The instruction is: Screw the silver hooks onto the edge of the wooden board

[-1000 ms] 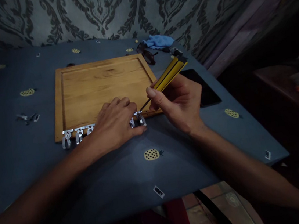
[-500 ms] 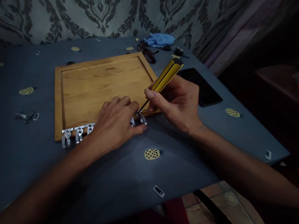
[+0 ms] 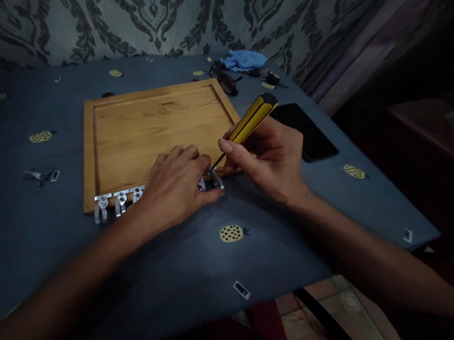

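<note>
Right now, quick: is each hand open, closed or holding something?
Left hand: lies over the silvery metal hook strip along the rectangular brown wooden board; whether it grips can't be told.
Right hand: closed, holding the yellow-and-black screwdriver.

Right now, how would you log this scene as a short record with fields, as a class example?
Left hand: over the metal strip, hiding its middle
Right hand: gripping the yellow-and-black screwdriver
Screwdriver tip: at the strip's right end
Wooden board: flat on the table, strip along its near edge
Beyond board's right corner: sunglasses, blue cloth
Right of board: black flat slab
</note>
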The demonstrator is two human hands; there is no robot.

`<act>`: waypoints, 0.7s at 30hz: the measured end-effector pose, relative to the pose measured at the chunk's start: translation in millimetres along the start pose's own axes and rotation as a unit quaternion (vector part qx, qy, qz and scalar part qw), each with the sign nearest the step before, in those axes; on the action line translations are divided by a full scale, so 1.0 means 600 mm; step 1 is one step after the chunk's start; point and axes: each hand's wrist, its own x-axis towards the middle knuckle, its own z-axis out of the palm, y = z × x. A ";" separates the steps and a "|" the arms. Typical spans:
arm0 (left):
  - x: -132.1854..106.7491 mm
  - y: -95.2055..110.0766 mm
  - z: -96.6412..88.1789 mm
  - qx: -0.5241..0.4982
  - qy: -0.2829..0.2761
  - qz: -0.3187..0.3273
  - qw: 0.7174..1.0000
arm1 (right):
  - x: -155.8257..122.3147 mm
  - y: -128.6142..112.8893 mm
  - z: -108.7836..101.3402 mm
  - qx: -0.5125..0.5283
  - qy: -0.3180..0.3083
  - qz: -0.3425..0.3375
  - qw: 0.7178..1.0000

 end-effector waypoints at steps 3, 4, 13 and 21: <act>0.000 0.002 -0.002 0.000 -0.006 -0.004 1.000 | -0.001 -0.002 -0.001 -0.013 -0.008 -0.008 1.000; 0.000 0.002 -0.002 0.000 -0.006 -0.005 1.000 | -0.002 -0.002 -0.001 -0.018 -0.011 -0.010 1.000; -0.001 -0.001 0.000 -0.005 0.006 0.004 1.000 | 0.002 0.002 -0.001 -0.026 -0.008 -0.001 1.000; -0.001 -0.001 0.000 0.007 0.003 0.005 1.000 | 0.007 0.007 0.002 -0.020 -0.007 0.015 1.000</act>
